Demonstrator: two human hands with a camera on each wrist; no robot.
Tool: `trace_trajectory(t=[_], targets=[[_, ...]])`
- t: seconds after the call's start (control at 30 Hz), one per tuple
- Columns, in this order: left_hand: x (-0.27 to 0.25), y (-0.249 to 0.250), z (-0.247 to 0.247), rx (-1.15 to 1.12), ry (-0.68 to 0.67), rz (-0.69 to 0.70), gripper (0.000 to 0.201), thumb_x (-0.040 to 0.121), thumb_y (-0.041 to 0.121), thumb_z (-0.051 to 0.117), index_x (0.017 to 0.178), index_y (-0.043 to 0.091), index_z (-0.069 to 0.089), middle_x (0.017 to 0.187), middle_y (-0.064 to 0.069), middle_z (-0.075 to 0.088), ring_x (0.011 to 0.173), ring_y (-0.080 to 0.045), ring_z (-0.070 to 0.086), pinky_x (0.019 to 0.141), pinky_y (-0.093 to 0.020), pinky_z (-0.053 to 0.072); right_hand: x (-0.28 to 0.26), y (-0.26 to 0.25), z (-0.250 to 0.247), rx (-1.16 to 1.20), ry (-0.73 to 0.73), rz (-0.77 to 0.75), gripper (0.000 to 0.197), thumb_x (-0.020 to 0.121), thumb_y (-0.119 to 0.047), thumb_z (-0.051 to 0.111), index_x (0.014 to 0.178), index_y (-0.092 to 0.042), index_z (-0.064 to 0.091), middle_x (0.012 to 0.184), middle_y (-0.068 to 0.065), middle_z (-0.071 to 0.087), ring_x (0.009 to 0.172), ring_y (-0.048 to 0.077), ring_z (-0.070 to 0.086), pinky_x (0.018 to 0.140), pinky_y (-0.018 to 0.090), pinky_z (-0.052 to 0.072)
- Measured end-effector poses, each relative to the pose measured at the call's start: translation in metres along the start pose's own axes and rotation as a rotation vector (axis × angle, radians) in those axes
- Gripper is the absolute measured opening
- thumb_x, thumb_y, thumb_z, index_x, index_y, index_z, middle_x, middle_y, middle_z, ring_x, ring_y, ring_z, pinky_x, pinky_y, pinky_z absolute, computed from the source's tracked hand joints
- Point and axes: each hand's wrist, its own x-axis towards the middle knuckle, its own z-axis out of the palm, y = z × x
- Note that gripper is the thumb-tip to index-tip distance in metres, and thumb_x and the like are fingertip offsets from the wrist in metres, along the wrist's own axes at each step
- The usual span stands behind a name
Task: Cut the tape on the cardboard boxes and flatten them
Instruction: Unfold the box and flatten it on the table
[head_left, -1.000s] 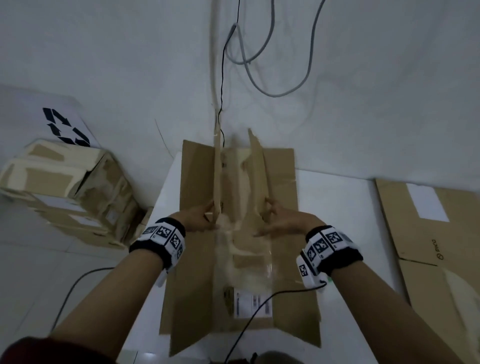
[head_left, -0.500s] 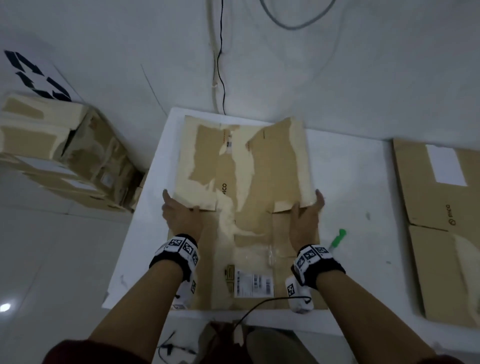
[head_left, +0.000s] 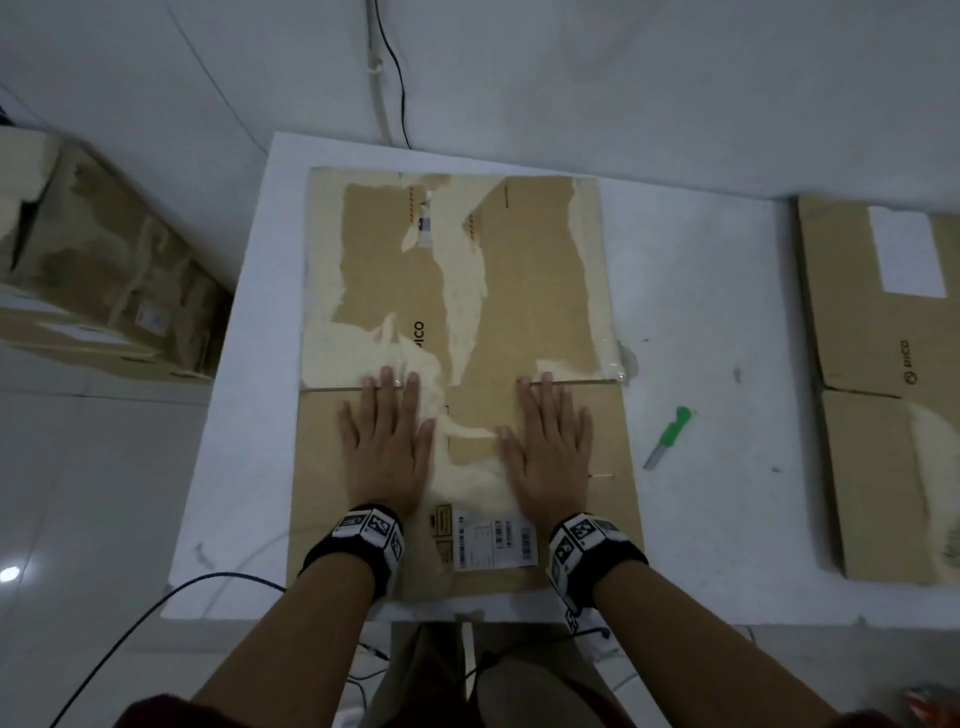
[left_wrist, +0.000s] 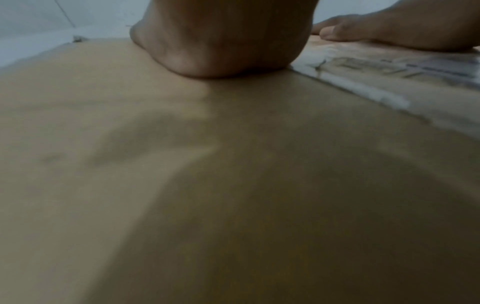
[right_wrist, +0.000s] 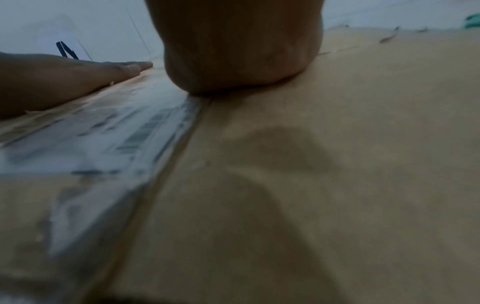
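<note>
Dim, cool-toned illumination is recorded in all views, and a small bright glare spot is noted on the floor (head_left: 9, 573) left of the white table (head_left: 701, 322). Straight edges are bowed toward the head view's borders. Both wrist views are soft and blurred, with diffuse shadows cast on the cardboard (left_wrist: 182, 185) below each palm.

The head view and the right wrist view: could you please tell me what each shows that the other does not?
Only the head view shows the whole flattened cardboard box on the white table, the green-handled knife lying beside it, and more boxes at both sides. Only the right wrist view shows the heel of the right hand pressed against the cardboard up close. Both show the left hand lying flat and the shipping label.
</note>
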Motion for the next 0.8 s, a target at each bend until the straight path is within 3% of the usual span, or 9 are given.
trace_trajectory(t=[0.2,0.33,0.47,0.7,0.8], targets=[[-0.001,-0.001,-0.005,-0.009,-0.041,0.032,0.064,0.098,0.046,0.020,0.154,0.016,0.016,0.161,-0.012,0.008,0.149,-0.031,0.004,0.117,-0.055,0.001,-0.001,0.002,-0.005,0.021,-0.041,-0.021,0.064,0.101,-0.050,0.023,0.158,-0.024,0.007,0.166,0.001,0.000,0.153,0.021,-0.004,0.123,0.050,0.003],[-0.042,0.010,-0.007,-0.065,-0.043,0.101,0.063,0.099,0.042,0.020,0.153,0.009,0.019,0.161,-0.011,0.011,0.149,-0.026,0.008,0.118,-0.054,0.005,-0.035,-0.007,-0.003,0.098,-0.035,-0.086,0.061,0.103,-0.037,0.026,0.157,-0.014,0.014,0.166,0.001,0.007,0.153,0.016,0.003,0.121,0.052,0.013],[-0.086,0.012,0.001,-0.060,-0.051,0.155,0.062,0.098,0.041,0.026,0.151,0.009,0.026,0.160,-0.010,0.016,0.148,-0.026,0.013,0.117,-0.057,0.009,-0.076,-0.014,0.006,0.057,-0.025,-0.159,0.062,0.101,-0.038,0.031,0.156,-0.013,0.020,0.165,0.002,0.011,0.152,0.019,0.008,0.121,0.055,0.014],[-0.083,0.012,0.002,-0.080,-0.055,0.140,0.065,0.094,0.044,0.031,0.152,0.013,0.026,0.160,-0.007,0.017,0.148,-0.024,0.013,0.118,-0.056,0.004,-0.076,-0.017,0.005,0.066,-0.005,-0.145,0.062,0.099,-0.040,0.034,0.156,-0.018,0.024,0.164,0.000,0.016,0.152,0.018,0.011,0.122,0.052,0.012],[-0.077,0.011,0.000,-0.113,-0.046,0.120,0.058,0.098,0.045,0.027,0.144,0.012,0.043,0.152,-0.011,0.037,0.141,-0.029,0.032,0.117,-0.053,0.009,-0.070,-0.016,0.001,0.128,0.030,-0.125,0.055,0.098,-0.041,0.039,0.148,-0.018,0.041,0.156,-0.002,0.034,0.146,0.019,0.030,0.119,0.048,0.018]])
